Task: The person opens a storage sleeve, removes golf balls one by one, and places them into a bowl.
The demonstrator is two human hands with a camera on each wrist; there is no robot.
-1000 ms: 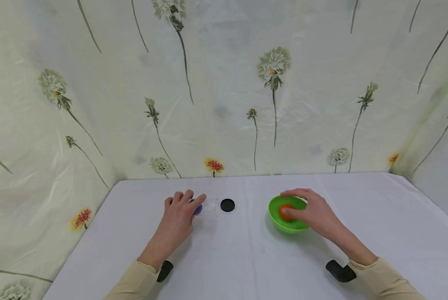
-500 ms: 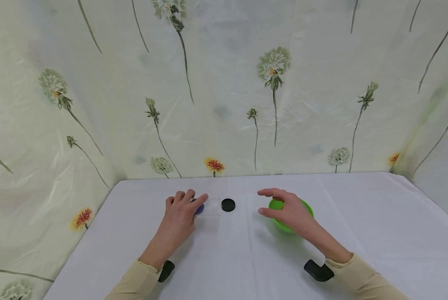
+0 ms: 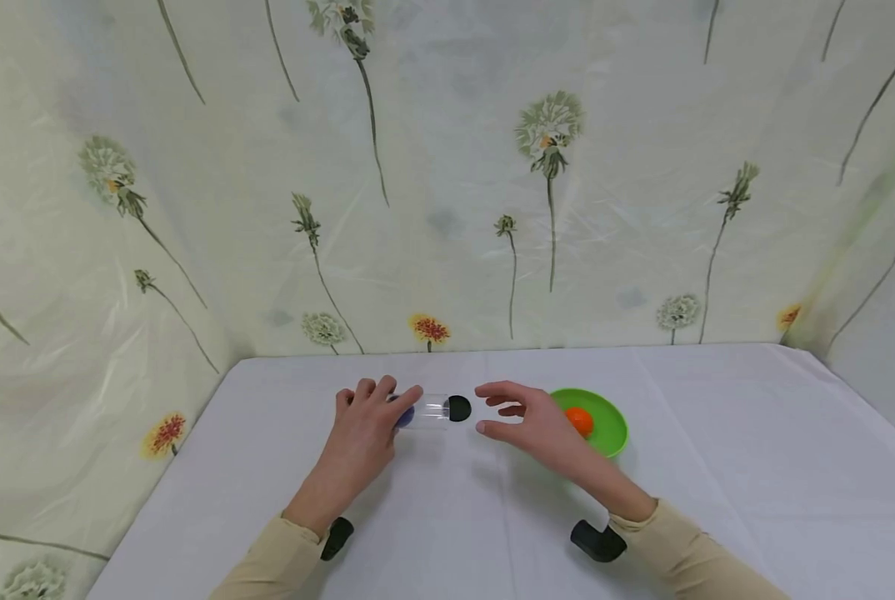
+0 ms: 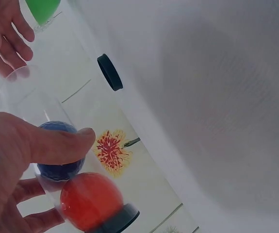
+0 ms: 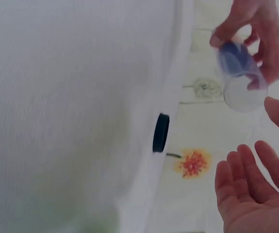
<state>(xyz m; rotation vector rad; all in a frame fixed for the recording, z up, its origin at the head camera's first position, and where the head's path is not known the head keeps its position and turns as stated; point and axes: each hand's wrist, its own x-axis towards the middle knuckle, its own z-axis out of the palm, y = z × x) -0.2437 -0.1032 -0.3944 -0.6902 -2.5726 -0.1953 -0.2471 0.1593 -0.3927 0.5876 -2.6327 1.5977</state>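
Note:
My left hand (image 3: 361, 433) grips a clear plastic tube (image 3: 432, 408), thumb on one side and fingers on the other. Inside it, the left wrist view shows a blue ball (image 4: 57, 172), partly behind the thumb, and a red ball (image 4: 88, 199) beside the dark end cap (image 4: 119, 218). The tube's uncapped end points to my right hand (image 3: 533, 421), whose fingers are spread apart from the thumb and hold nothing. A loose black lid (image 3: 459, 408) lies on the table between the hands. Right of them, an orange ball (image 3: 579, 422) sits in a green bowl (image 3: 611, 429).
A white cloth covers the table (image 3: 447, 533). Behind it hangs a pale curtain (image 3: 447, 167) printed with dandelions, which continues along both sides. Black wrist devices show under both sleeves.
My right hand has moved left, from over the green bowl to near the tube's uncapped end; the orange ball is in full view again. The left hand with the tube has shifted slightly right.

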